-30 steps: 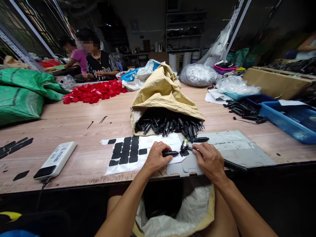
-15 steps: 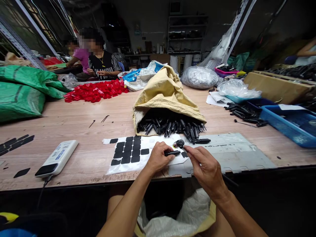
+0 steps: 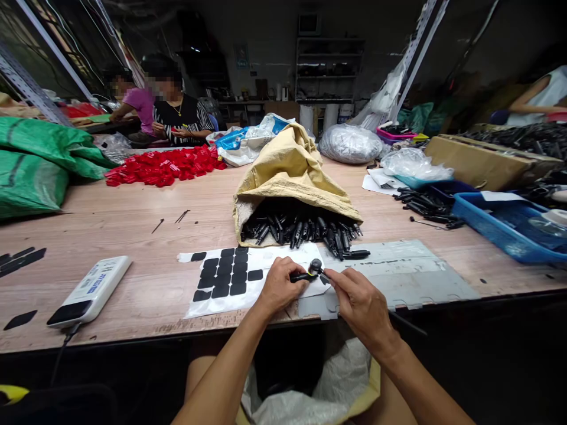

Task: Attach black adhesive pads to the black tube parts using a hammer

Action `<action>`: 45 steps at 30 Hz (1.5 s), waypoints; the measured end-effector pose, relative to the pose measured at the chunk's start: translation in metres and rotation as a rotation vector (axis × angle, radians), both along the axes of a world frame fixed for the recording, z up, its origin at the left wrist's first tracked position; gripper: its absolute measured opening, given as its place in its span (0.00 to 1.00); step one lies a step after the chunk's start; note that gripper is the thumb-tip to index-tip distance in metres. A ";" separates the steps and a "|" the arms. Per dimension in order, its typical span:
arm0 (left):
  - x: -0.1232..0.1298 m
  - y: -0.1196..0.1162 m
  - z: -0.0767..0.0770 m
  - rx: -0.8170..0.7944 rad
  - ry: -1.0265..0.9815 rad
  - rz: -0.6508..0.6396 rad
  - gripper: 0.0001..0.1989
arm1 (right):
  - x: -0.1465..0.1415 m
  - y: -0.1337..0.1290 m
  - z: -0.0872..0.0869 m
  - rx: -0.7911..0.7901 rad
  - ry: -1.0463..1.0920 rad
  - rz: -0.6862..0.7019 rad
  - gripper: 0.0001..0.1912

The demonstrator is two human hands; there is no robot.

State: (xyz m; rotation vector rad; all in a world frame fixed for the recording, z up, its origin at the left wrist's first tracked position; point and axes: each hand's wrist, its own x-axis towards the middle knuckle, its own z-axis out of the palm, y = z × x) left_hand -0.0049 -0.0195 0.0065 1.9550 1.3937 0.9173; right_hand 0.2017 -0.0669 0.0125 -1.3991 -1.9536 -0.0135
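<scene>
My left hand point(image 3: 282, 283) is closed around a slim black tube-shaped part point(image 3: 301, 276) lying level, its end pointing right. At that end is a small shiny round-headed piece point(image 3: 315, 267), apparently touching the tube. My right hand point(image 3: 361, 301) pinches close beside the round head; a thin stem seems to run into its fingertips, though the fingers partly hide it. Left of my hands, a white backing sheet point(image 3: 261, 301) carries rows of black rounded-square stickers point(image 3: 220, 278). Similar black parts point(image 3: 305, 230) spill from a yellow woven sack point(image 3: 283, 165) just beyond.
A grey sheet point(image 3: 411, 271) lies to the right. A white power bank point(image 3: 91, 289) with a cable sits at the left. Red pieces point(image 3: 168, 166), a blue basket point(image 3: 509, 230) and green sacks point(image 3: 33, 171) surround the table. An open sack point(image 3: 305, 407) is below the edge; co-workers sit farther off.
The round-headed piece has come down and left against the end of the black tube-shaped part, with my right hand moving slightly left. The whole view has shifted a little.
</scene>
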 end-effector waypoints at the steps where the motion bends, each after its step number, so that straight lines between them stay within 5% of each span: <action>1: 0.000 0.000 0.000 0.001 -0.001 0.002 0.08 | 0.001 0.001 -0.002 -0.033 -0.002 -0.003 0.17; 8: 0.000 0.000 0.000 0.021 0.033 0.003 0.10 | 0.020 0.018 -0.007 -0.037 0.022 -0.125 0.15; 16: -0.001 -0.001 -0.001 0.013 0.024 0.009 0.08 | 0.027 0.031 -0.031 0.034 -0.152 -0.205 0.11; 28: 0.000 -0.002 0.002 0.004 0.027 -0.009 0.08 | 0.025 0.031 -0.032 0.030 -0.146 -0.216 0.11; 32: 0.002 -0.028 0.015 0.025 0.014 -0.148 0.07 | 0.026 0.031 -0.032 0.027 -0.143 -0.208 0.12; 36: -0.002 -0.082 0.025 -0.175 0.033 -0.419 0.07 | 0.026 0.031 -0.033 0.034 -0.144 -0.205 0.12; 40: -0.013 -0.119 -0.007 -0.366 0.246 -0.356 0.07 | 0.025 0.030 -0.033 0.049 -0.153 -0.212 0.12; 43: -0.024 -0.127 -0.042 -0.471 0.494 -0.165 0.10 | 0.024 0.030 -0.032 0.054 -0.159 -0.218 0.12; 45: -0.028 -0.128 -0.052 -0.534 0.643 -0.158 0.10 | 0.024 0.030 -0.032 0.049 -0.161 -0.220 0.11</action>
